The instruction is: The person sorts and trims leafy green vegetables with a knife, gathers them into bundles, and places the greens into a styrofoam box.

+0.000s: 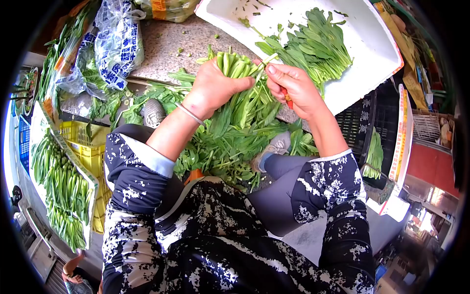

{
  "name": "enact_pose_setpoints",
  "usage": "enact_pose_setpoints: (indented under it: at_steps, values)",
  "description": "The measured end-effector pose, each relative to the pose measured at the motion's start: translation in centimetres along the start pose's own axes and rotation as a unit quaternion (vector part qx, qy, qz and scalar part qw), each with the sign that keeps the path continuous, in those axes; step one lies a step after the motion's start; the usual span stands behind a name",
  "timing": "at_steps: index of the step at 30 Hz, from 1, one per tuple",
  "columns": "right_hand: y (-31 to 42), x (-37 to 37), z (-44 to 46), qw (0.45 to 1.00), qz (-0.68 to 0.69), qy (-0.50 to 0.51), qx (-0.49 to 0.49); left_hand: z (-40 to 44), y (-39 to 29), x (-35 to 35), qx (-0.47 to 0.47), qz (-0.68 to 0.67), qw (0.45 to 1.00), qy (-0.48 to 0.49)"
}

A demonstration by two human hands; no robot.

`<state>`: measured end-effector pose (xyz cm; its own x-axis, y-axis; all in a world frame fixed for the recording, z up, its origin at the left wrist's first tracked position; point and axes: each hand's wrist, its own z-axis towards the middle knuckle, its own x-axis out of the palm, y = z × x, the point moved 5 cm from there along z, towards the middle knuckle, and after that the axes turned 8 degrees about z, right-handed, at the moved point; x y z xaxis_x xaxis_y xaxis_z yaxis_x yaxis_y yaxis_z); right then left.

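My left hand (215, 88) is closed around a bunch of leafy greens (236, 65), its thick pale-green stems pointing away from me and the leaves hanging below. Beside it, my right hand (293, 88) has thumb and forefinger pinched at a thin green stem (268, 60) by the bunch. A small red-orange object (288, 99) shows within the curled fingers of that hand; its kind is mostly hidden. Loose leafy greens (225, 142) lie heaped below both hands, between my shoes (274, 149).
A white foam box (362, 29) holding trimmed greens (318, 49) stands ahead to the right. Plastic bags (117, 44) lie at the upper left. A foam tray of greens (61, 191) rests by a yellow crate (83, 134). A black crate (384, 117) stands right. Another person's arm (73, 267) shows lower left.
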<state>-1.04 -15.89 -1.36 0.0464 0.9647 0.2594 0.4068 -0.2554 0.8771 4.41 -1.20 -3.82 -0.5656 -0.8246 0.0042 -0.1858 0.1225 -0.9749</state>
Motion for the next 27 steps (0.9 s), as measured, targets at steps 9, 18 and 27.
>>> enact_pose_setpoints:
  at_steps: [9,18,27]
  values:
    - [-1.4,-1.9,0.1,0.989,-0.105,-0.064,0.079,0.3,0.4,-0.5,0.047,0.112,0.992,-0.034]
    - [-2.0,-4.7,1.9,0.913,-0.402,-0.062,-0.02,-0.2,-0.1,0.3,0.024,0.138,0.99,0.009]
    - [-4.8,-22.3,5.1,0.833,-0.43,-0.349,0.023,-0.5,0.3,0.9,-0.049,-0.025,0.998,0.017]
